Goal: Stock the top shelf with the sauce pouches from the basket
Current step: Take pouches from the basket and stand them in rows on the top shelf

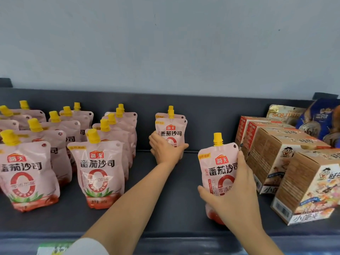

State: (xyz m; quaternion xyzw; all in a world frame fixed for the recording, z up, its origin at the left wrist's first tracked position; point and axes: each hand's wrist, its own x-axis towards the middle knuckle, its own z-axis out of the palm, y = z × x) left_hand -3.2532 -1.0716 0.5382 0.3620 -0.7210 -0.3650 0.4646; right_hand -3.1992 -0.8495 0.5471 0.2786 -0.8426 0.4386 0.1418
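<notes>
Nearest you, your right hand (237,197) is wrapped around the lower half of a sauce pouch (218,173), thumb across its front on the left and fingers (241,159) curled up its right edge; the pouch stands upright with its yellow cap on top and its base on or just above the dark shelf (165,208), which you cannot tell from here. Just right of those fingers sit the brown snack cartons (287,162), the nearest almost touching the pouch, with blue and gold snack bags (320,120) behind them. Farther back, your left hand (166,150) reaches to the rear of the shelf and closes on a second pouch (171,129), thumb on its left side and fingers under and around its lower front; another pouch stands directly behind it, close to the shelf's back panel. To the left of your left fingers, well apart from them, the stocked pouches (97,162) stand upright in rows running front to back, caps up, labels facing you. A white sleeve (88,247) shows at the bottom edge on your left arm.
</notes>
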